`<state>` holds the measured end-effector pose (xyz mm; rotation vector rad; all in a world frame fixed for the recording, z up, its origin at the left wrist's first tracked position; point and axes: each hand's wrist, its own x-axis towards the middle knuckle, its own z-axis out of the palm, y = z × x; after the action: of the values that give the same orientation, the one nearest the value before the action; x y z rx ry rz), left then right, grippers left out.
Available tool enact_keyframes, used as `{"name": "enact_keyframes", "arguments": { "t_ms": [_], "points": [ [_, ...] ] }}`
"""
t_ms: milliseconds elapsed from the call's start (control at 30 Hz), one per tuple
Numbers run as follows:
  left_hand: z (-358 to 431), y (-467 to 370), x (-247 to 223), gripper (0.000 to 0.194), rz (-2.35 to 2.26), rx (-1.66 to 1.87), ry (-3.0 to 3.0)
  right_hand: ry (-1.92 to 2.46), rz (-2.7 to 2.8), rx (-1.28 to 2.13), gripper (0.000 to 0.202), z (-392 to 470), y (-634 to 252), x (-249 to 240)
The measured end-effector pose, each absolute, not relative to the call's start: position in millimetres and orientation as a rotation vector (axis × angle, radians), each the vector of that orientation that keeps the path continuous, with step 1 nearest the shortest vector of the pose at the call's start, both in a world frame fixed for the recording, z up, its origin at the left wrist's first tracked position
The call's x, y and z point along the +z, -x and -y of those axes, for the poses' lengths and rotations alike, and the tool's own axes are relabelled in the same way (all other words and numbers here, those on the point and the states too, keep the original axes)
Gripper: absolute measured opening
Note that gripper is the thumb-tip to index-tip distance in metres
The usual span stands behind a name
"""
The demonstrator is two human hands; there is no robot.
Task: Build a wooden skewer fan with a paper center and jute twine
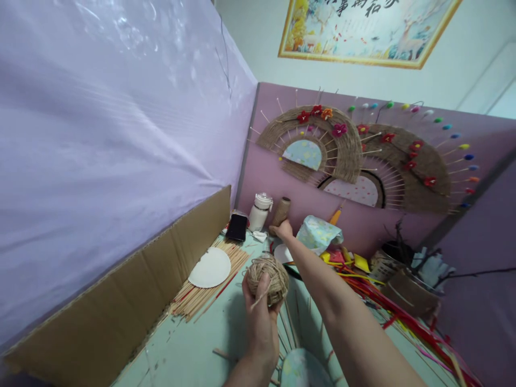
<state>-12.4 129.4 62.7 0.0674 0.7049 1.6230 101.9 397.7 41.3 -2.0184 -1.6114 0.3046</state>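
Observation:
A ball of brown twine point(274, 277) is held up over the table by my left hand point(260, 312), thumb across its front. My right hand point(282, 230) reaches to the back of the table, its fingers around the lower part of a brown cylindrical roll point(282, 209). Beside that roll stands a white lidded jar point(260, 212). Below my hands, near the front edge, lies a patterned round piece point(302, 368) with thin sticks spreading from it, partly hidden by my left hand and wrist.
A white disc point(210, 267) rests on wooden sticks point(189, 301) beside a cardboard strip point(133, 290). A black phone-like object point(237, 227) lies behind. Red and yellow craft strips point(379, 301), patterned cloth point(318, 234) and containers point(411, 290) crowd the right. Fan-shaped decorations point(427, 166) hang on the back panel.

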Motion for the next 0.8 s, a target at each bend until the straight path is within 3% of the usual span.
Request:
{"name": "enact_keyframes", "arguments": {
  "t_ms": [233,300,400,500,567,800],
  "points": [
    [-135.0,22.1,68.8,0.023,-0.562,1.624,0.021,1.640,2.080,0.659,0.033,-338.2,-114.2,62.1],
    [-136.8,24.9,69.9,0.023,-0.519,1.610,0.014,1.450,2.236,0.878,0.040,-314.2,-114.4,62.7],
    [-138.4,28.7,71.1,0.030,-0.449,1.569,0.001,1.282,2.265,1.111,0.027,-287.5,-110.4,58.5],
    [-139.6,33.7,71.7,0.040,-0.387,1.521,0.007,1.267,2.100,1.234,0.010,-281.4,-105.8,54.1],
    [-141.0,38.2,71.5,0.045,-0.365,1.509,0.014,1.287,1.930,1.291,0.009,-288.3,-105.1,54.0],
    [-151.4,56.9,68.7,0.052,-0.492,1.593,0.031,1.319,1.118,1.401,0.033,-332.5,-123.9,71.1]
  ]
}}
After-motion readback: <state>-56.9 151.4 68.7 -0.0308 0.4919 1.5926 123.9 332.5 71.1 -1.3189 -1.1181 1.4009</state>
